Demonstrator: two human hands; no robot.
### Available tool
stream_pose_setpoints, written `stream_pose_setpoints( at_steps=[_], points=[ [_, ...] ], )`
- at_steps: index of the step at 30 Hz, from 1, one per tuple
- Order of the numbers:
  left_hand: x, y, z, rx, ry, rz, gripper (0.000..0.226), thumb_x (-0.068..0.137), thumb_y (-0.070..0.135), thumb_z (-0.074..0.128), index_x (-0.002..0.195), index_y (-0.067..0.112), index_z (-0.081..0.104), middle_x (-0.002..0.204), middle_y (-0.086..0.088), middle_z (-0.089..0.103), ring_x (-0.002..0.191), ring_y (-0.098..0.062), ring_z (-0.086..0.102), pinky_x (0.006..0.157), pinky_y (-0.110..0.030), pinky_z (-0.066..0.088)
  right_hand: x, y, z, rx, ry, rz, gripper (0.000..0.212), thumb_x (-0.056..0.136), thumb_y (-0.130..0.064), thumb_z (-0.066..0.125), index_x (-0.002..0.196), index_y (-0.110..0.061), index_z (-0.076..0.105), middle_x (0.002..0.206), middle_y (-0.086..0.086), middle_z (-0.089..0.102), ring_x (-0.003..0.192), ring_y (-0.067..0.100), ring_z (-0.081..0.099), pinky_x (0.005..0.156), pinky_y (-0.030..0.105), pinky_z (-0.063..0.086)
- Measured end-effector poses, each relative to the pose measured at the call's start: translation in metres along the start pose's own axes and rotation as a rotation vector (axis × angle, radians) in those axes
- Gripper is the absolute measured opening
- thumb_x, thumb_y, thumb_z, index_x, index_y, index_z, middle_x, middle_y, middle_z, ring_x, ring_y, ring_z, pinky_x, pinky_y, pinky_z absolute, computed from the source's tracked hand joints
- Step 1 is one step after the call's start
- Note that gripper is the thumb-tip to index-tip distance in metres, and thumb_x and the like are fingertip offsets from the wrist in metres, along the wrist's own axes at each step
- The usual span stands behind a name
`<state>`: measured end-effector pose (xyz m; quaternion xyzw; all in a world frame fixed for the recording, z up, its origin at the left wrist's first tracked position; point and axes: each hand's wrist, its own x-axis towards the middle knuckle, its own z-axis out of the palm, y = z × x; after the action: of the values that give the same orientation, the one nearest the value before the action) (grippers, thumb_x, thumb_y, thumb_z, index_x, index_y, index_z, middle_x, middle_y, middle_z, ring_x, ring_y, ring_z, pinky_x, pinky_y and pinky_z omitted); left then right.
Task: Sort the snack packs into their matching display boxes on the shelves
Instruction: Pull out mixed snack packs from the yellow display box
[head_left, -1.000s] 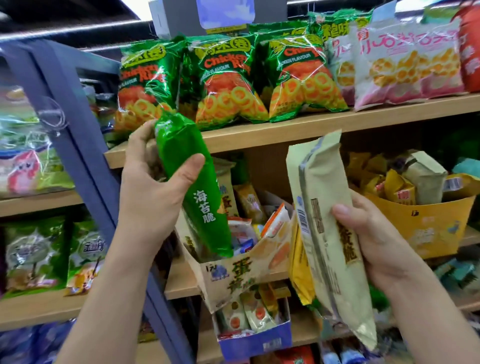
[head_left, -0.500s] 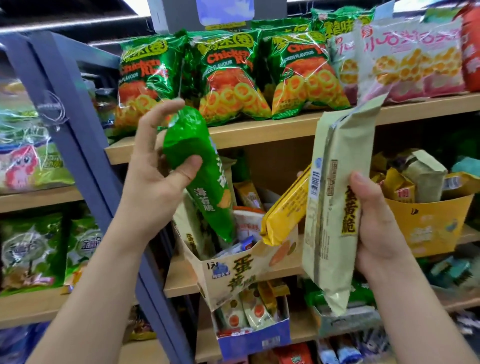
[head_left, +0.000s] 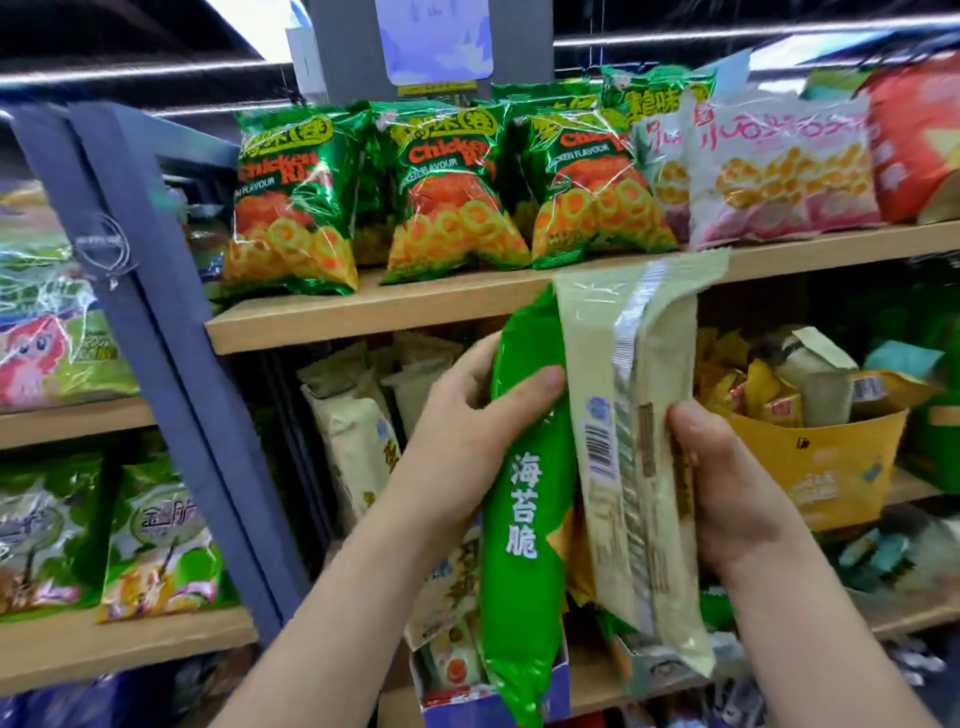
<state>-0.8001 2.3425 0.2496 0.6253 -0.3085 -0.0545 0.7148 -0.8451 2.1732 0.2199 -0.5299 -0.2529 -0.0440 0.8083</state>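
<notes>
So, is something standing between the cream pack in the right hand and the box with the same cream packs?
Yes. The green pack in the left hand sits between the cream pack, held by the right hand, and the cream packs in the box at left.

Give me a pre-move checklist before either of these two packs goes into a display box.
1. Left hand grips the green pack: ok, thumb across its front.
2. Right hand grips the beige pack: ok.
3. Packs kept apart: not ok, they overlap side by side.
4. Matching box for the green pack located: cannot tell, the packs hide the shelf behind them.
5. Matching box for the beige pack: likely ok, similar beige packs stand at left.
6. Yellow box has room: not ok, heaped full.
</notes>
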Motion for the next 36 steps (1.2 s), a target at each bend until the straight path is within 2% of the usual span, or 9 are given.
stream_pose_setpoints(
  at_steps=[4, 8, 13, 18, 22, 25, 28, 32, 36],
  points=[
    [-0.016, -0.016, -0.004, 0.091, -0.073, -0.081, 0.044, 0.078, 0.007, 0.075, 0.115, 0.025, 0.058, 0.103, -0.007, 0.072, 0.091, -0.025, 0.071, 0.078, -0.042, 0.059, -0.007, 0.007, 0.004, 0.060, -0.006, 0.081, 0.063, 0.051, -0.056, 0.089, 0.101, -0.019, 0.078, 0.089, 0.009, 0.076, 0.072, 0.018, 0.074, 0.059, 0.028, 0.059],
    [-0.029, -0.022, -0.005, 0.248, 0.091, -0.014, 0.067, 0.066, 0.003, 0.088, 0.117, 0.031, 0.054, 0.105, 0.002, 0.072, 0.098, -0.019, 0.070, 0.089, -0.050, 0.055, -0.009, 0.015, 0.015, 0.025, 0.042, 0.155, 0.087, 0.041, -0.059, 0.091, 0.113, -0.015, 0.070, 0.094, 0.009, 0.077, 0.079, 0.020, 0.075, 0.062, 0.029, 0.059],
    [-0.049, -0.031, -0.005, 0.391, 0.408, 0.082, 0.083, 0.065, 0.022, 0.090, 0.127, 0.048, 0.042, 0.103, 0.021, 0.068, 0.090, -0.003, 0.068, 0.083, -0.029, 0.055, -0.002, 0.033, 0.034, 0.100, 0.085, 0.236, 0.109, 0.032, -0.057, 0.094, 0.123, -0.006, 0.062, 0.096, 0.009, 0.076, 0.081, 0.021, 0.074, 0.064, 0.031, 0.059],
    [-0.059, -0.027, -0.020, 0.372, 0.505, 0.106, 0.086, 0.060, 0.016, 0.093, 0.129, 0.042, 0.048, 0.100, 0.022, 0.069, 0.085, 0.000, 0.068, 0.069, -0.016, 0.053, 0.001, 0.034, 0.046, 0.112, -0.038, 0.206, 0.066, 0.042, -0.055, 0.093, 0.099, -0.023, 0.079, 0.094, 0.005, 0.077, 0.085, 0.019, 0.075, 0.069, 0.029, 0.059],
    [-0.070, -0.018, -0.050, 0.331, 0.581, 0.081, 0.070, 0.058, 0.006, 0.090, 0.109, 0.040, 0.055, 0.092, 0.020, 0.068, 0.083, 0.000, 0.067, 0.062, -0.014, 0.053, 0.015, 0.016, 0.038, 0.190, 0.102, -0.031, 0.092, 0.059, -0.049, 0.089, 0.138, -0.017, 0.054, 0.126, 0.009, 0.067, 0.110, 0.023, 0.068, 0.082, 0.037, 0.058],
    [-0.079, -0.018, -0.074, 0.285, 0.633, 0.053, 0.064, 0.048, 0.017, 0.088, 0.099, 0.040, 0.058, 0.089, 0.012, 0.071, 0.081, -0.009, 0.070, 0.063, -0.026, 0.058, 0.031, 0.003, 0.034, 0.229, 0.288, -0.244, 0.065, 0.079, -0.020, 0.072, 0.138, -0.023, 0.044, 0.117, 0.001, 0.068, 0.109, 0.021, 0.067, 0.088, 0.044, 0.056],
    [-0.080, -0.022, -0.091, 0.252, 0.651, 0.020, 0.060, 0.042, 0.028, 0.085, 0.093, 0.044, 0.060, 0.091, 0.007, 0.072, 0.085, -0.017, 0.071, 0.072, -0.042, 0.058, 0.050, 0.018, 0.044, 0.084, 0.369, -0.248, 0.053, 0.075, -0.009, 0.069, 0.121, -0.026, 0.046, 0.106, -0.002, 0.072, 0.105, 0.019, 0.069, 0.085, 0.042, 0.057],
    [-0.076, -0.025, -0.100, 0.255, 0.594, -0.012, 0.059, 0.045, 0.023, 0.084, 0.098, 0.036, 0.059, 0.088, 0.009, 0.073, 0.081, -0.013, 0.072, 0.071, -0.036, 0.055, 0.068, 0.064, 0.056, -0.328, 0.362, -0.148, 0.052, 0.079, -0.007, 0.078, 0.112, -0.032, 0.047, 0.105, -0.010, 0.070, 0.104, 0.010, 0.068, 0.089, 0.041, 0.058],
    [-0.071, -0.029, -0.102, 0.213, 0.542, -0.029, 0.062, 0.048, 0.018, 0.083, 0.104, 0.029, 0.059, 0.093, 0.006, 0.075, 0.085, -0.013, 0.072, 0.074, -0.035, 0.054, 0.070, 0.085, 0.052, -0.844, 0.410, -0.074, 0.050, 0.078, -0.027, 0.082, 0.107, -0.030, 0.042, 0.103, -0.014, 0.064, 0.098, 0.002, 0.065, 0.085, 0.032, 0.058]
  ],
)
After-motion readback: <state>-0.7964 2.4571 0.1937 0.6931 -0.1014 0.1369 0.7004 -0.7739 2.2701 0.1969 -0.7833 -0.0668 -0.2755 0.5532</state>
